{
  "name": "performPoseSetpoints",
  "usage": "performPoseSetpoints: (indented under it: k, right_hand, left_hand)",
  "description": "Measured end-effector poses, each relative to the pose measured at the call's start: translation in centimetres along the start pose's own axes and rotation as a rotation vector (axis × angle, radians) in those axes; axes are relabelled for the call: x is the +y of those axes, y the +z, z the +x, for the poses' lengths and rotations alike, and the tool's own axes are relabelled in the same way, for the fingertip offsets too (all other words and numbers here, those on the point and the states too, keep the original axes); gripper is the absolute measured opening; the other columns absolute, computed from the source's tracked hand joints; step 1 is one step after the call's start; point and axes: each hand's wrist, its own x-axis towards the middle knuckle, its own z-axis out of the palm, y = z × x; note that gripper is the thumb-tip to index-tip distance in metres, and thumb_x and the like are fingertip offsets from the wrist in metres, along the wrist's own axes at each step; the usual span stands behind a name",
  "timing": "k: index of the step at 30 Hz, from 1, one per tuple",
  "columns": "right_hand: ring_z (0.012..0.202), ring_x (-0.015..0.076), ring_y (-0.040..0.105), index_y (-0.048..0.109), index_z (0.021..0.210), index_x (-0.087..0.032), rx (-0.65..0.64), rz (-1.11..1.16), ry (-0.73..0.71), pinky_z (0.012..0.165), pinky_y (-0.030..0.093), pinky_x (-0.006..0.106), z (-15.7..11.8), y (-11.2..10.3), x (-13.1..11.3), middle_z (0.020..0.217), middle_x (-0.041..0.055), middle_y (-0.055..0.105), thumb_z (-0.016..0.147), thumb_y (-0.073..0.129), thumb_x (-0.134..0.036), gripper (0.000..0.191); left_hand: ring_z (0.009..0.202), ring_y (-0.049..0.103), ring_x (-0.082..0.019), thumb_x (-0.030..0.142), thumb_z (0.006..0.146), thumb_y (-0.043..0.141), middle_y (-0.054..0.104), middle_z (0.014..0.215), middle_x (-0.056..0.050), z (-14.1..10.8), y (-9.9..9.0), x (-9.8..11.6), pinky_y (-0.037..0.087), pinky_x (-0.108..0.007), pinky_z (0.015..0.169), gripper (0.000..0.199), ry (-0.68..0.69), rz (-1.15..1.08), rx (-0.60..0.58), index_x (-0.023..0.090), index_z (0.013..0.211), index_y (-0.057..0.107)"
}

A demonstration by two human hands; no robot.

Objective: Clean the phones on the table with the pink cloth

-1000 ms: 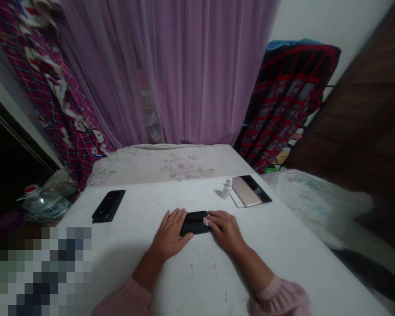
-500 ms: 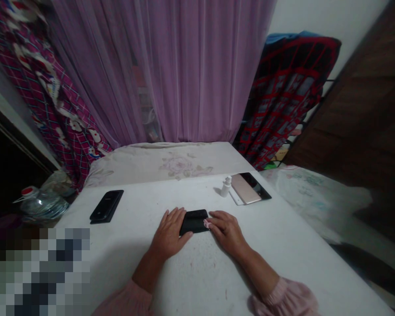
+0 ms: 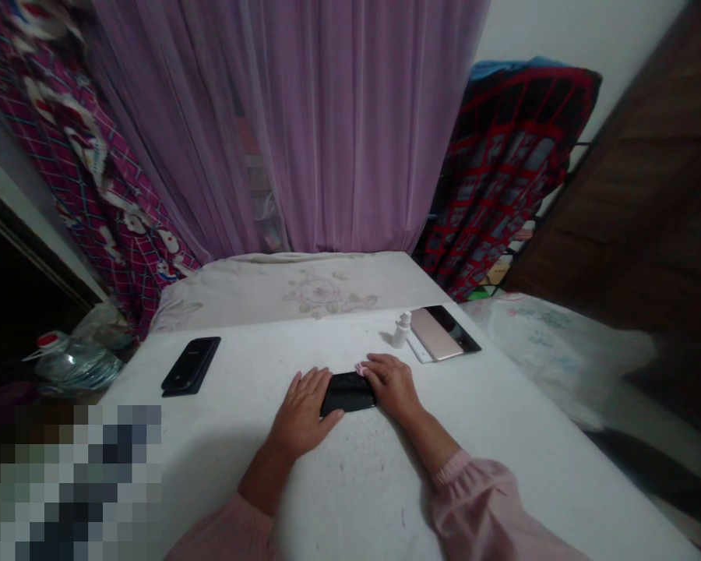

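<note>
**Left hand** (image 3: 300,414) flat and open, thumb touching a black phone (image 3: 347,393) that lies between the hands on a white table (image 3: 222,444). **Right hand** (image 3: 391,386) with fingers over the phone's right end; whether they grip it cannot be told. Well left of the hands: a second black phone (image 3: 190,367). Beyond the right hand: a small white bottle (image 3: 402,331) just beside a gold phone (image 3: 436,335) lying across a dark tablet (image 3: 460,331).
</note>
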Motion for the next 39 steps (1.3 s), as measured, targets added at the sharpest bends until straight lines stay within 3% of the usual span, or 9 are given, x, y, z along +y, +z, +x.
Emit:
performPoseSetpoints:
  k: [10, 13, 18, 22, 33, 39]
  right_hand:
    - [0.105, 0.0234, 0.063, 0.075, 0.101, -0.032, 0.078, -0.037, -0.085, 0.091, 0.047, 0.04, -6.0, -1.2, 0.0, 0.111, 0.0043, 0.072, 0.091, 0.056, -0.036, 0.022]
    - [0.106, 0.0242, 0.062, 0.076, 0.098, -0.033, 0.072, -0.063, -0.044, 0.092, 0.046, 0.041, -5.4, -1.1, -0.3, 0.111, 0.0036, 0.072, 0.09, 0.058, -0.034, 0.02]
    - [0.106, 0.0237, 0.062, 0.077, 0.095, -0.032, 0.055, -0.073, 0.039, 0.094, 0.045, 0.042, -1.9, 0.0, -0.5, 0.111, 0.0037, 0.072, 0.089, 0.058, -0.031, 0.02]
    - [0.105, 0.0217, 0.063, 0.076, 0.096, -0.031, 0.061, -0.052, 0.031, 0.094, 0.045, 0.04, -0.4, 0.4, -0.5, 0.109, 0.004, 0.072, 0.09, 0.056, -0.032, 0.021]
    - [0.109, 0.0245, 0.06, 0.073, 0.106, -0.035, 0.0, -0.105, -0.084, 0.092, 0.044, 0.041, -6.1, -1.5, 0.2, 0.115, 0.0028, 0.071, 0.092, 0.055, -0.038, 0.024]
    - [0.109, 0.0251, 0.059, 0.076, 0.097, -0.032, 0.057, -0.125, -0.018, 0.095, 0.042, 0.043, -4.1, -0.6, -0.7, 0.113, 0.0039, 0.071, 0.089, 0.058, -0.032, 0.02]
  left_hand:
    - [0.137, 0.039, -0.029, 0.053, 0.095, 0.044, 0.046, 0.146, -0.013, 0.0, 0.2, -0.1, 0.024, -0.05, 0.115, 0.063, 0.0, -0.012, 0.002, 0.017, 0.145, 0.034]
    - [0.138, 0.038, -0.029, 0.052, 0.094, 0.044, 0.046, 0.147, -0.013, 0.0, 0.2, -0.2, 0.023, -0.05, 0.115, 0.063, 0.002, -0.021, 0.002, 0.018, 0.146, 0.033]
    - [0.137, 0.038, -0.03, 0.051, 0.094, 0.046, 0.047, 0.146, -0.013, 0.0, 0.0, 0.1, 0.024, -0.051, 0.115, 0.062, -0.012, -0.031, -0.003, 0.017, 0.144, 0.035]
    - [0.137, 0.039, -0.03, 0.05, 0.093, 0.048, 0.047, 0.146, -0.013, 0.1, -0.3, 0.3, 0.024, -0.052, 0.115, 0.061, -0.023, -0.04, -0.016, 0.016, 0.143, 0.037]
    - [0.138, 0.038, -0.03, 0.05, 0.092, 0.049, 0.047, 0.146, -0.013, 0.2, -0.4, 0.5, 0.024, -0.051, 0.115, 0.062, -0.06, -0.045, -0.039, 0.015, 0.142, 0.038]
    - [0.138, 0.038, -0.03, 0.048, 0.092, 0.049, 0.047, 0.146, -0.013, 0.2, -0.6, 0.5, 0.024, -0.052, 0.115, 0.061, -0.045, -0.051, -0.04, 0.016, 0.143, 0.037]
